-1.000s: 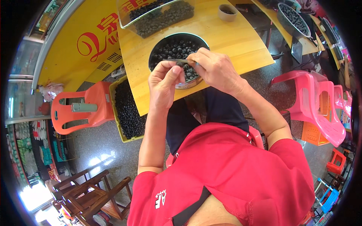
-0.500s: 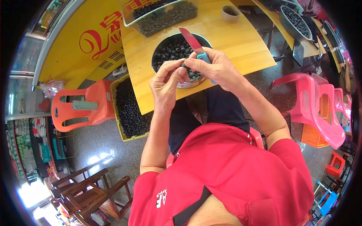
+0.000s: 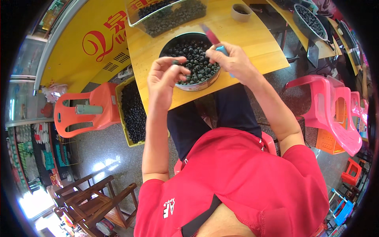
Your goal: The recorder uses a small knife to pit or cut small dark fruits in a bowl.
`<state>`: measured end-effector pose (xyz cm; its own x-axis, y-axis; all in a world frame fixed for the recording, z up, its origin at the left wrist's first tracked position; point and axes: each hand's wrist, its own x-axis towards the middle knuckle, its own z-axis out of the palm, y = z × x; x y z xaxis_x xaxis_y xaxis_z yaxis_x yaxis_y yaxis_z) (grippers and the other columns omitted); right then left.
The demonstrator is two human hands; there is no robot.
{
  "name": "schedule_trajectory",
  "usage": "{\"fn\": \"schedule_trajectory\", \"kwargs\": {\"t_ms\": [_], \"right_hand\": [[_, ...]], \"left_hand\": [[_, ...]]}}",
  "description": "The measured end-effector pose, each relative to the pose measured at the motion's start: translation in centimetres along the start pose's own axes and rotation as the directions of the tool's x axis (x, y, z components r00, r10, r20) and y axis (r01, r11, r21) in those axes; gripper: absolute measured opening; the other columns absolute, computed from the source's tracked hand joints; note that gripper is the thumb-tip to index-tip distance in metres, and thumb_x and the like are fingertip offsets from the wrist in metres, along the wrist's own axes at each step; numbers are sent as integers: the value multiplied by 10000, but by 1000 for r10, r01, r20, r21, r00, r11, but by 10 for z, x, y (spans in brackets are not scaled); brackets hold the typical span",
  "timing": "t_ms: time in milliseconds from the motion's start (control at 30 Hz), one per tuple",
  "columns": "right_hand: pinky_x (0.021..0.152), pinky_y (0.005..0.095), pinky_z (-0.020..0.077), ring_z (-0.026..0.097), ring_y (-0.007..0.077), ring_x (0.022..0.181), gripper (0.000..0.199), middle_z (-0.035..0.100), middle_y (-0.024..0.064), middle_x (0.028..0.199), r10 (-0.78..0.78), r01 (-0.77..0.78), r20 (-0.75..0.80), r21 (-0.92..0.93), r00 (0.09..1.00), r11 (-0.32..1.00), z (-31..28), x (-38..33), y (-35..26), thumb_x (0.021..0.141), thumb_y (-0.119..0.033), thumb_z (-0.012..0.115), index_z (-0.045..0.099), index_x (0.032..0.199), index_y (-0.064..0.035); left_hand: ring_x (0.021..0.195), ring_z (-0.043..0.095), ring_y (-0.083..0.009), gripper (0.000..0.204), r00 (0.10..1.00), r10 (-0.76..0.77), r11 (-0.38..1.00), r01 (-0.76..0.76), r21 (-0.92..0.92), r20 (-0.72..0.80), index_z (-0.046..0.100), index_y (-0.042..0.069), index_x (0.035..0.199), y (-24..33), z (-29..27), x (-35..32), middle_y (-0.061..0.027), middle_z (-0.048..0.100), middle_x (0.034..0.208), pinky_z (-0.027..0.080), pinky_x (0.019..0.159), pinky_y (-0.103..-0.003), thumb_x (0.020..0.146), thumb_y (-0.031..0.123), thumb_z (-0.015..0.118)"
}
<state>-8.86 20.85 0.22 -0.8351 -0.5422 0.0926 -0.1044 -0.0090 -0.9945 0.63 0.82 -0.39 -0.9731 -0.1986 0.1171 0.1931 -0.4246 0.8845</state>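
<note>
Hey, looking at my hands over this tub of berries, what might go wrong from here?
Your right hand holds a bare-bladed knife, so a slip could perhaps nick the left hand if the two come together. The round tub sits close to the near edge of the table, so a bumped wrist might tip it and spill the dark berries.

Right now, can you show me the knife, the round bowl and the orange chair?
Knife (image 3: 222, 50): head view, on its blue handle.
Round bowl (image 3: 206, 84): head view, on its outer wall, the side nearest the person.
Orange chair (image 3: 111, 108): head view, on its seat.
</note>
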Motion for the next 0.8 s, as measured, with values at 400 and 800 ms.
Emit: {"fn": "schedule_trajectory", "kwargs": {"t_ms": [400, 800], "right_hand": [[462, 165, 299, 395, -10, 527, 188, 594, -33, 746, 84, -78, -51, 103, 995, 992, -15, -11, 3, 916, -236, 640, 627, 957, -52], [465, 170, 309, 417, -7, 554, 228, 584, -51, 759, 99, -97, -27, 68, 995, 993, -8, -10, 7, 909, -277, 651, 652, 927, -50]], "left_hand": [[658, 540, -125, 321, 978, -88, 185, -168, 968, 187, 646, 60, 1006, -19, 10, 65, -52, 566, 698, 427, 603, -292, 786, 276, 732], [687, 510, -51, 235, 974, -66, 688, -113, 717, 217, 584, 28, 876, -17, 18, 45, 18, 566, 766, 431, 611, -217, 786, 142, 768]]}}
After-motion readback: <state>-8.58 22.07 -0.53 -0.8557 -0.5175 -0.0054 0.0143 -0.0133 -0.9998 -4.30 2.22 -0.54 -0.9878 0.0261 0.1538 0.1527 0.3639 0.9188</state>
